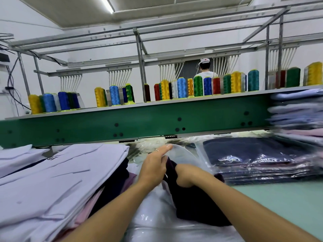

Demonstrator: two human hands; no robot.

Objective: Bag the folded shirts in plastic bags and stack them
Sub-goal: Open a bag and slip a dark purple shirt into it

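A folded dark navy shirt (pixel 194 205) lies in front of me, partly inside a clear plastic bag (pixel 181 154). My left hand (pixel 153 165) lifts the bag's mouth, its index finger stretched along the plastic edge. My right hand (pixel 185 175) is curled on the far end of the dark shirt, its fingers hidden under the fabric. To the right lies a stack of bagged dark shirts (pixel 258 159). To the left a pile of unbagged folded shirts (pixel 57 182) has a pale lilac one on top, with pink and navy ones beneath.
A tall, blurred stack of bagged pale shirts (pixel 300 116) rises at the far right. A green machine beam (pixel 139 123) carrying coloured thread cones (pixel 181 88) crosses behind the table. A person in a white cap (pixel 205 70) stands beyond it. Bare green tabletop (pixel 279 203) shows at right.
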